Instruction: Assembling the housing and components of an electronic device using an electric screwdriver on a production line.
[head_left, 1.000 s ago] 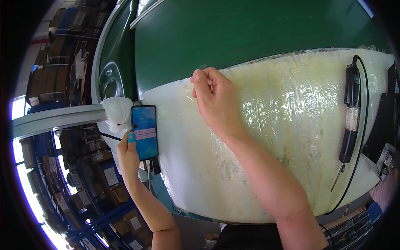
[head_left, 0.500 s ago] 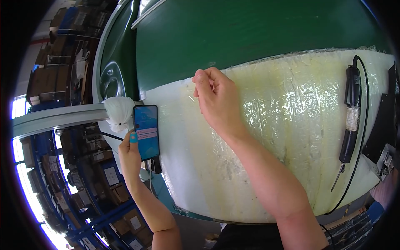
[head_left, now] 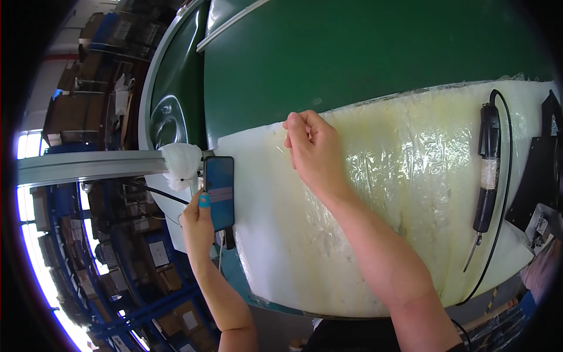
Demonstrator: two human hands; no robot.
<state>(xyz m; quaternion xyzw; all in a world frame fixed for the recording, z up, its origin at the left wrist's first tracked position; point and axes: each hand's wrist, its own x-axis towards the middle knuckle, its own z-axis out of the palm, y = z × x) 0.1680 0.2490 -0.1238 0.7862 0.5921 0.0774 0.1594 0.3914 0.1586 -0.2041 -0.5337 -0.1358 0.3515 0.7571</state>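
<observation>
My left hand [head_left: 198, 222] grips a dark-edged smartphone [head_left: 220, 202] upright near the left edge of the bench. A blue wrap circles its thumb, and the other fingers are mostly behind the phone. The phone's screen is a dim blue with a paler band across it. My right hand [head_left: 316, 146] is curled into a loose fist, thumb against the bent fingers, with nothing seen in it. It is over the far edge of a white-yellow padded sheet [head_left: 281, 234] wrapped in clear film.
A black electric screwdriver [head_left: 487, 176] with a cable lies at the right. Beyond the sheet is a green work surface [head_left: 363, 53]. A white bag [head_left: 182, 161] is tied at the end of a metal rail [head_left: 88, 169]. Shelves with boxes [head_left: 73, 120] stand at the left.
The phone's screen has dimmed. The whole scene has shifted a little in view; both hands keep nearly the same pose, and the left still holds the phone.
</observation>
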